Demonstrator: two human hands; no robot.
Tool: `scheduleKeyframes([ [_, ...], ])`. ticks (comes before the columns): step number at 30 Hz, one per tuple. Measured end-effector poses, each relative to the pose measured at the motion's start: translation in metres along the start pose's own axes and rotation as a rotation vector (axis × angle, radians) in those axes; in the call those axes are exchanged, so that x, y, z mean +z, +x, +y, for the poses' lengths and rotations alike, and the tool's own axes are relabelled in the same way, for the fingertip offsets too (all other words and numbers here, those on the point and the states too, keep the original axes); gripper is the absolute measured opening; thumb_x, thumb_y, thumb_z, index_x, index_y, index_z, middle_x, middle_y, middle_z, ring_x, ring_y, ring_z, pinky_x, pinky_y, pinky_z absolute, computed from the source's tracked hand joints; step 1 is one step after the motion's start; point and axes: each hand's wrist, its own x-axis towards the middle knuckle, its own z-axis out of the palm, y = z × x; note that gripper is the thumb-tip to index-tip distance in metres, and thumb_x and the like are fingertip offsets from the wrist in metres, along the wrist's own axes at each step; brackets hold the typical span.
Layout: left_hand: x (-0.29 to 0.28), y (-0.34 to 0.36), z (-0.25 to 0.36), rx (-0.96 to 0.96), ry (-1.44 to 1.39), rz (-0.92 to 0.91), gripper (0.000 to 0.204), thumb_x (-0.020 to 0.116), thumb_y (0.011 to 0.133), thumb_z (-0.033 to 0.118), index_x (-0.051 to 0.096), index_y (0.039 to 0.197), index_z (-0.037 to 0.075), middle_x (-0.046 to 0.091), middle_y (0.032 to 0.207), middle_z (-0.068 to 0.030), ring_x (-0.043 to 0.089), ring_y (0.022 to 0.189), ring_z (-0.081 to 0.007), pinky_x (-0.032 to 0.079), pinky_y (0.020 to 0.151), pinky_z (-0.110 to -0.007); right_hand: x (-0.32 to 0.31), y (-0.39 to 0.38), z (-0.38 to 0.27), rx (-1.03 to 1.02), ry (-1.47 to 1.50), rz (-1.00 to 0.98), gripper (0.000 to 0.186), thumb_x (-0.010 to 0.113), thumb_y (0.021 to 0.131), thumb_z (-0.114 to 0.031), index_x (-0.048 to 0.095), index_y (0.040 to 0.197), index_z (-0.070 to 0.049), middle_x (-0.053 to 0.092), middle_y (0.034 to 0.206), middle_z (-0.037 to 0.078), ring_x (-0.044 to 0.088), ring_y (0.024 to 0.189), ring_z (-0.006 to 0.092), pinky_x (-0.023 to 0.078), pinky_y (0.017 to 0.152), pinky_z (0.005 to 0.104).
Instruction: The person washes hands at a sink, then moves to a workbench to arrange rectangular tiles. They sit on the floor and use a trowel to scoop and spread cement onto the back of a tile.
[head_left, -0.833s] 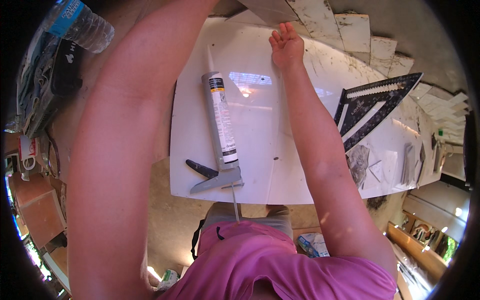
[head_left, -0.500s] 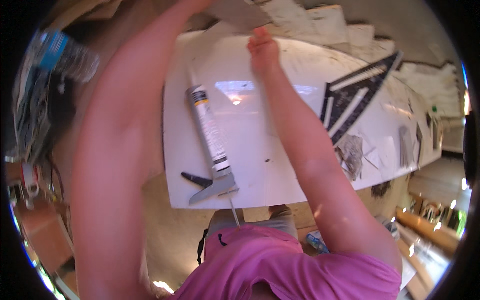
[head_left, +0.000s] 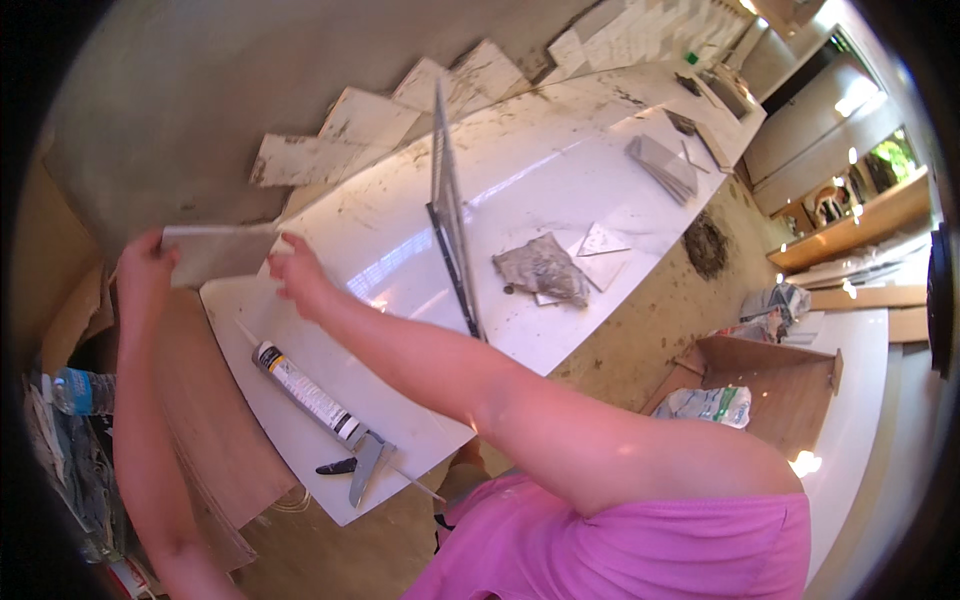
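My left hand grips the left end of a flat grey board at the worktop's far left end. My right hand is at the board's right corner, fingers bent and apart; whether they touch it is unclear. A caulking gun with a white-and-grey cartridge lies nearer me on the white worktop. Right of my right arm, a black perforated triangular piece stands nearly edge-on, with a grey crumpled bag and small tile pieces beyond it.
Stepped white tiles line the wall behind the worktop. Grey strips lie toward its far end. A plastic bottle and brown sheets are at the left. A wooden box with a bag sits at the right.
The view has swung so the worktop runs diagonally to the upper right. Both hands now show at the grey board; my left hand was out of view at the top edge before.
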Motion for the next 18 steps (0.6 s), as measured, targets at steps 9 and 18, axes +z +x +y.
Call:
scheduleKeyframes([
  [9,-0.11,-0.144,0.143,0.069,-0.291,-0.165,0.02,0.06,0.077,-0.003,0.064,0.096,-0.005,0.059,0.084,0.0028,0.054,0.079,-0.0079,0.045,0.071,-0.025,-0.065,-0.208,-0.074,-0.241,-0.34,-0.393,0.038,0.065,0.087,-0.015,0.057,0.124,-0.008,0.06,0.105,0.01,0.059,0.091,0.0176,0.05,0.074,0.0322],
  [18,0.014,-0.229,0.371,0.269,-0.279,-0.374,0.021,0.067,0.078,0.003,0.065,0.095,-0.008,0.064,0.076,-0.0053,0.057,0.071,-0.0119,0.047,0.065,-0.031,-0.263,-0.427,-0.176,-1.106,-1.166,0.078,0.075,0.079,0.076,-0.023,0.044,0.141,-0.009,0.055,0.122,0.019,0.055,0.113,0.0375,0.046,0.097,0.0438],
])
